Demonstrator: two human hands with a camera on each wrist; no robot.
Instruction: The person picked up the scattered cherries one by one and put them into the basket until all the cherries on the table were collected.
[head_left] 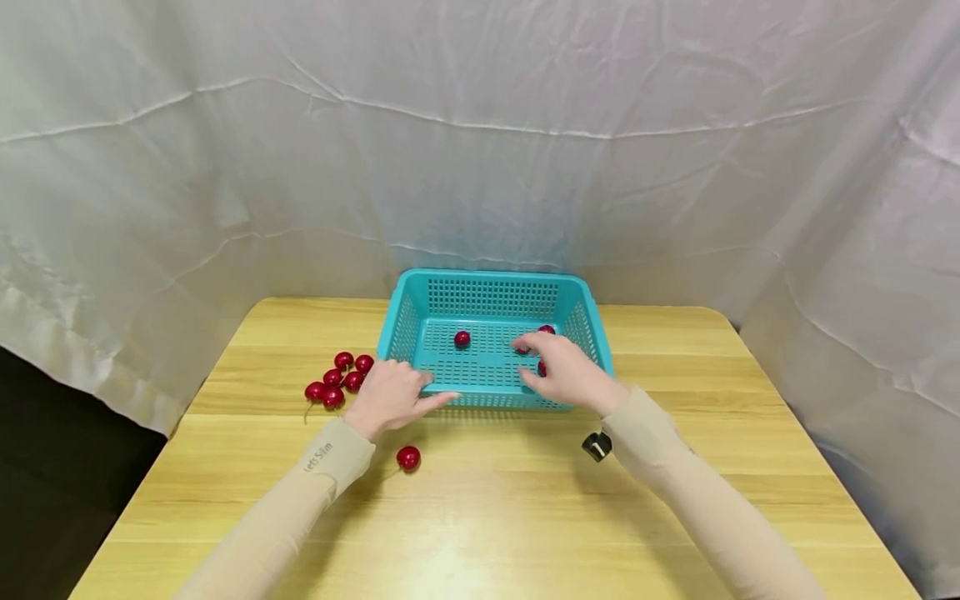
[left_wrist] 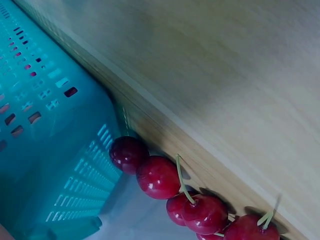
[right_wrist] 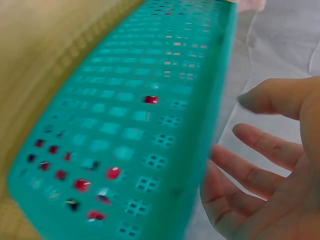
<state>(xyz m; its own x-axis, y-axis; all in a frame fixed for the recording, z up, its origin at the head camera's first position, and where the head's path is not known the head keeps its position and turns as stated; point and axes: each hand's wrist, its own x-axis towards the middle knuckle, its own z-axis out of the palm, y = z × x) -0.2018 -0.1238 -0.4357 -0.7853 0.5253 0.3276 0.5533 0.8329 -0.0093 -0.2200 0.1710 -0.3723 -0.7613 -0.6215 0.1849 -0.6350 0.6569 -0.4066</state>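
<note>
Bearings read from the middle of the basket in the head view, 12 o'clock at the far side. Turquoise perforated basket (head_left: 487, 388) sits upright on the wooden worktop (head_left: 495, 517), toward its far edge.

Left hand (head_left: 390, 392): at 8 o'clock, on the near-left corner of the basket. Fingers reach over the rim, thumb extended along the near side; whether they clasp the rim cannot be told.

Right hand (head_left: 566, 371): at 4 o'clock, above the basket floor. Fingers released: thumb well apart from the others, nothing held. The right wrist view agrees.

Four red cherries seen in the basket: one (head_left: 462, 339) at 9 o'clock, lying alone; one at 3, partly under the right fingertips; one between 2 and 3; one at 4, mostly covered by the right hand.

Outside, on the worktop: a cluster of six cherries (head_left: 353, 381) between 8 and 9 o'clock, near the left hand. Left wrist view shows green stems on some. A lone cherry (head_left: 408, 458) lies at 7 o'clock, apart from the cluster.

Pale, creased curtain (head_left: 480, 183) hangs behind, at 12.
</note>
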